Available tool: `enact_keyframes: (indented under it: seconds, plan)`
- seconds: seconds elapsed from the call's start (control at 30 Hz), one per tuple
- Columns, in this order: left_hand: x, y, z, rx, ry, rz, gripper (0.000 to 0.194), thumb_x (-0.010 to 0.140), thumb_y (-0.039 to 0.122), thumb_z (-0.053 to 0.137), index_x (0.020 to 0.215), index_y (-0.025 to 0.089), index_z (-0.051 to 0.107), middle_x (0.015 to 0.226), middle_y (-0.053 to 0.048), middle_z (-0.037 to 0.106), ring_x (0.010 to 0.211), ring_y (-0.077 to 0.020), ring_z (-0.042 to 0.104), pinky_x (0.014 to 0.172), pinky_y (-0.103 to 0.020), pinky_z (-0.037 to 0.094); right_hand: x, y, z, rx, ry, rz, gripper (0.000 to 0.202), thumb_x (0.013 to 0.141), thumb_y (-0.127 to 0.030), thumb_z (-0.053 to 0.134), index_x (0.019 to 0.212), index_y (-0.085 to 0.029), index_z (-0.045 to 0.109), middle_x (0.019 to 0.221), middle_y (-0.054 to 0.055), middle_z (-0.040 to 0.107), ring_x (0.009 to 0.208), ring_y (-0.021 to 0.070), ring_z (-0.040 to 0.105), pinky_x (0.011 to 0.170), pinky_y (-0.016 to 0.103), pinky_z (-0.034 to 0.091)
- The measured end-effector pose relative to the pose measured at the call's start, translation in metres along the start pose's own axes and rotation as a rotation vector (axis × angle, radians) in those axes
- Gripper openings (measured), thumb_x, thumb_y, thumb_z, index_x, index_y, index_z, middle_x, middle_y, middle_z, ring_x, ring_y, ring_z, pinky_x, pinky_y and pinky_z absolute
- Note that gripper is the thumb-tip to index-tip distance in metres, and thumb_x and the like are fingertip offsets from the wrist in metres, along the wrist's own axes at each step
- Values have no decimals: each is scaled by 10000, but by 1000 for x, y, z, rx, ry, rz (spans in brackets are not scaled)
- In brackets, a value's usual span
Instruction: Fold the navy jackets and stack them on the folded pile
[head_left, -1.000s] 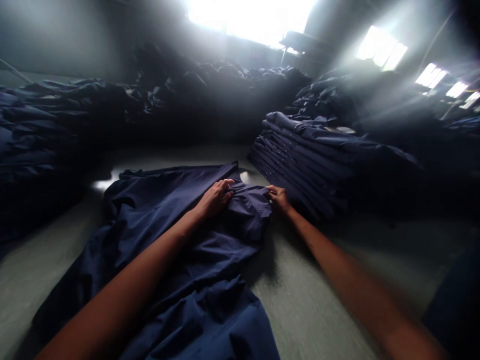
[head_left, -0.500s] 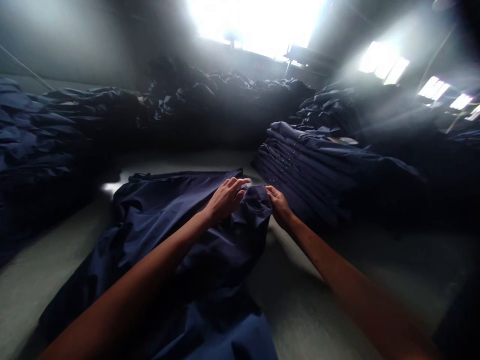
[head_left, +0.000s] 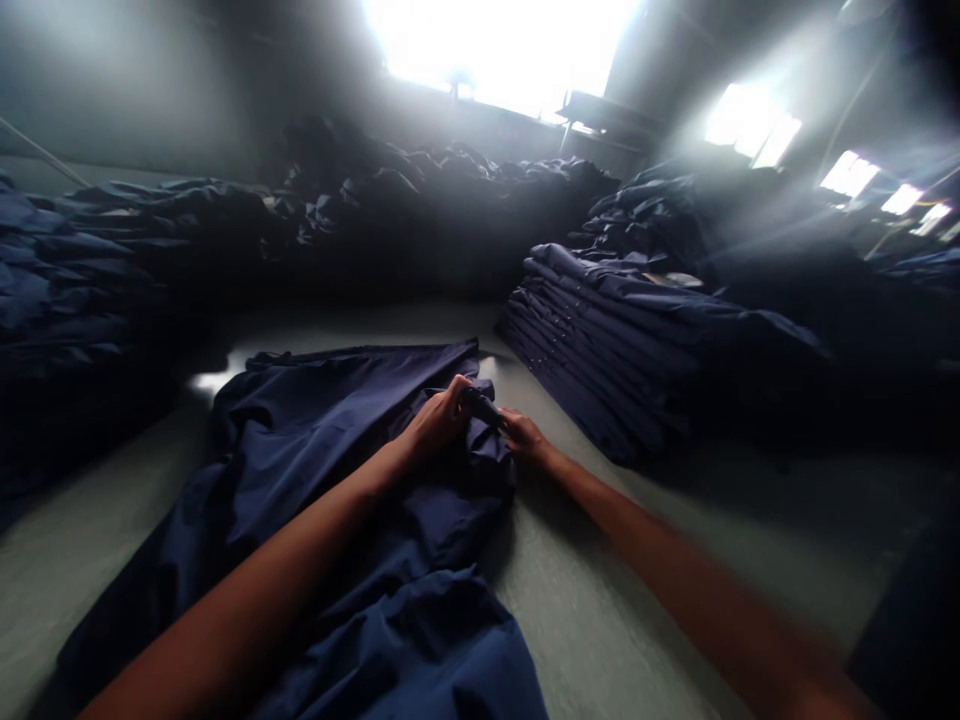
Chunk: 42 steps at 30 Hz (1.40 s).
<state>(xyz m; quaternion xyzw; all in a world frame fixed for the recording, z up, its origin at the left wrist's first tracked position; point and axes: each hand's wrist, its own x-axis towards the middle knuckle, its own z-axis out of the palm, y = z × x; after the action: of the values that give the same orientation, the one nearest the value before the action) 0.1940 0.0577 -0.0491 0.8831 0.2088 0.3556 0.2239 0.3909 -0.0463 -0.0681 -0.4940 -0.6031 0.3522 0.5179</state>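
Note:
A dark navy garment [head_left: 300, 410] lies spread and wrinkled on the pale surface in front of me. My left hand [head_left: 442, 415] is closed on a gathered edge of it near its right side. On that same bunched edge, my right hand [head_left: 523, 435] pinches the cloth between thumb and fingers. A short folded strip of fabric is stretched between the two hands. What part of the garment this strip is, I cannot tell. Some of my left fingers are hidden behind the cloth.
A neat stack of folded navy garments [head_left: 592, 340] with small shiny dots along its edge stands to the right. Heaped dark clothes [head_left: 450, 180] line the back, and another pile [head_left: 60, 270] is at the left. The pale work surface [head_left: 600, 590] shows at the right.
My left hand, earlier with fingers outstretched, has closed on the cloth. My right hand has moved left and toward me, pulling the garment's edge with it. The view has shifted slightly.

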Motion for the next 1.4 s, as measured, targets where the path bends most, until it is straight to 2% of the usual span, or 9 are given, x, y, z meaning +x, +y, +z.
enact_keyframes:
  seconds: [0.13,0.3,0.43,0.53,0.67,0.83,1.0,1.23,1.4]
  plan:
    - [-2,4,0,-37,-66,32,302,1016,415,489,1238,210,468,770,21,609,596,-142,545,587,-258,416,1,2,-2,116,-43,24,229,707,-395,802,874,-253,735,888,22,728,888,228,671,786,330,533]
    - [-2,-3,0,-4,-37,19,440,1024,454,477,1386,216,401,793,18,610,637,-159,582,596,-265,437,2,1,-11,217,6,72,259,693,-409,802,863,-230,724,851,3,718,824,176,661,759,279,509]
    - [-1,-8,-1,25,-28,16,505,1019,490,496,1433,218,401,894,-15,646,718,-173,622,660,-291,488,0,-5,-14,298,111,112,259,687,-360,805,894,-246,700,936,-7,724,923,174,666,768,252,500]
    - [-1,-6,-4,40,-13,0,476,1024,492,497,1403,208,460,946,-42,668,759,-180,636,700,-309,512,4,-14,-18,451,182,183,280,699,-373,816,883,-260,638,965,1,728,983,211,686,804,308,540]
    - [-1,-5,-5,64,6,-13,463,1019,505,525,1375,209,502,986,-55,685,801,-193,661,725,-318,532,16,-27,-29,616,293,241,245,750,-318,760,898,-281,569,919,-16,718,914,213,694,790,366,571]
    - [-1,-8,-6,104,4,29,476,1032,518,508,1384,197,491,961,-52,676,830,-213,675,746,-334,541,24,-34,-40,561,380,241,233,769,-298,688,912,-284,505,866,-14,703,867,224,673,728,371,563]
    - [-3,-10,-5,148,-2,18,484,1021,538,532,1386,221,497,997,-56,673,855,-216,687,768,-338,558,22,-36,-35,504,460,240,236,773,-324,655,936,-288,488,865,-35,685,825,194,662,694,313,526]
    - [-2,-13,-3,42,46,31,570,964,444,623,1461,224,452,1076,-70,682,813,-191,674,758,-339,578,19,-47,-27,354,386,107,296,787,-468,740,899,-251,573,762,-55,624,674,119,567,596,209,465]
    - [0,-6,-6,-133,46,84,489,911,278,617,1393,224,558,1349,-115,659,1166,-258,662,1048,-437,528,18,-60,-29,437,336,155,423,706,-428,857,953,-249,564,774,-64,655,642,124,606,591,242,526]
